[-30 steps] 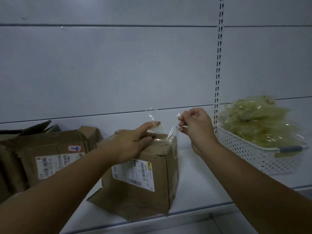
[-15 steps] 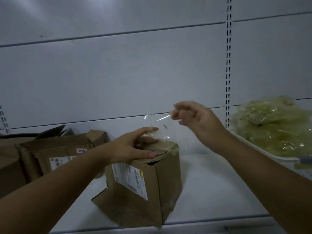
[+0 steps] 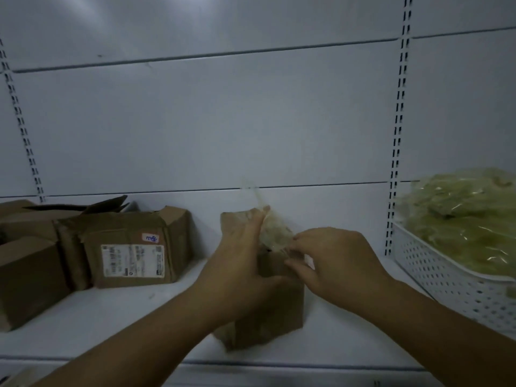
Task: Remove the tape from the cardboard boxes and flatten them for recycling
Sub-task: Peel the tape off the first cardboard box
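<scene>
A small brown cardboard box (image 3: 275,317) stands on the white shelf (image 3: 139,325) in the middle of the view. My left hand (image 3: 240,269) grips its top and left side, thumb across the front. Clear tape (image 3: 275,234), crumpled and partly peeled, rises from the box top, with a loose strip sticking up toward the wall. My right hand (image 3: 332,263) pinches the tape at the box's top right corner. The box's label side is hidden behind my left hand.
More taped cardboard boxes (image 3: 131,247) with shipping labels sit at the left of the shelf. A white perforated basket (image 3: 446,286) heaped with clear bags of greenish stuff (image 3: 463,222) stands at the right. The shelf's front edge (image 3: 279,365) runs just below the box.
My right hand came down from above the box to its top right corner and took hold of the tape there. My left hand shifted from pressing the top to gripping the box.
</scene>
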`<move>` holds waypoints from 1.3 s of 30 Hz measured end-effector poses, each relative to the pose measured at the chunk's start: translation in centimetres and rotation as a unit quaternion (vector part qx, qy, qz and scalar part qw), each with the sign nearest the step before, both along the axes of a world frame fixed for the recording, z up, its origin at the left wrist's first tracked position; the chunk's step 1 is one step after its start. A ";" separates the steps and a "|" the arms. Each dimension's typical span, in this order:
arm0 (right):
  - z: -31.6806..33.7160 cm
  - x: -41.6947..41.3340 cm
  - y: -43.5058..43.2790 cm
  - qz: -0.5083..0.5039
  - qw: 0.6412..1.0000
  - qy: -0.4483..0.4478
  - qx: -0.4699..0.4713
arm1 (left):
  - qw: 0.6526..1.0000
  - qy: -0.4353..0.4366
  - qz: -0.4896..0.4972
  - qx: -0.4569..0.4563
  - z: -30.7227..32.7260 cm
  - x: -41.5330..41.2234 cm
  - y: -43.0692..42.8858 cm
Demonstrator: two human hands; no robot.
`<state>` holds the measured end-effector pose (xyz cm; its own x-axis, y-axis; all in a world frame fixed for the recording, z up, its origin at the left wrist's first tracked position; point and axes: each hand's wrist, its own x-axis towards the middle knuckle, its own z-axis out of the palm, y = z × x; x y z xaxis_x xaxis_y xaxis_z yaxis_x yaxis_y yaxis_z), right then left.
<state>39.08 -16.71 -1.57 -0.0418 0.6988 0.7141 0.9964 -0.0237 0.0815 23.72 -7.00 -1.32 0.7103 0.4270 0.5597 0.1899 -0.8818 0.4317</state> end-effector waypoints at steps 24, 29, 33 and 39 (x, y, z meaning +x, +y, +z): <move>2.2 -3.9 2.7 0.197 0.719 0.666 0.028 | 0.993 0.102 -0.062 0.014 1.7 -4.4 8.1; 1.1 -4.4 2.7 0.220 0.700 0.679 0.022 | 0.982 0.171 -0.074 0.035 2.1 -4.9 10.1; 0.6 -3.6 3.3 0.172 0.627 0.750 0.124 | 0.981 0.175 -0.070 0.055 2.0 -5.0 9.2; -0.7 -4.1 4.3 0.152 0.643 0.744 0.101 | 0.995 -0.024 -0.067 0.076 1.2 -3.0 4.5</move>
